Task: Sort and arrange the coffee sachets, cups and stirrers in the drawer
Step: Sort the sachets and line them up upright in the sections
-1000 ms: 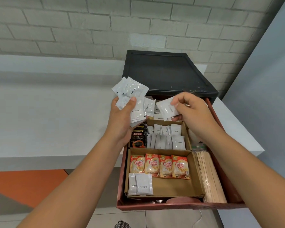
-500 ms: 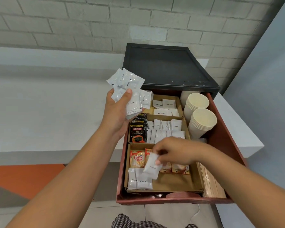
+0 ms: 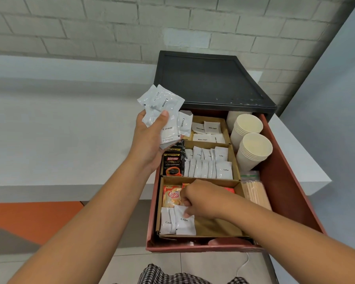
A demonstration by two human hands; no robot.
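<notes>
Held sachets (image 3: 164, 111), white, fanned in the left hand (image 3: 150, 138): "Cream" in black on three faces; a fine code line along one lower edge, not surely legible.
Sugar sachets (image 3: 212, 128), white, rear compartment (image 3: 226, 131): "White Sugar".
Coffee sachets (image 3: 223, 171), white, middle compartment (image 3: 235, 160): "Coffee".
Black sachet (image 3: 172, 163), left end of the same compartment: "KOPIKO" on a red band, "SUPREMO" beneath; smaller line below illegible.
Orange sachet (image 3: 171, 196), front compartment (image 3: 213, 227): "Coffee mate".
Front sachet (image 3: 184, 222), white, pinched at its top edge by the right hand (image 3: 201, 198): "Cream".
Neighbouring sachet (image 3: 166, 221), just beside it on the left: "Crea", the rest covered.
</notes>
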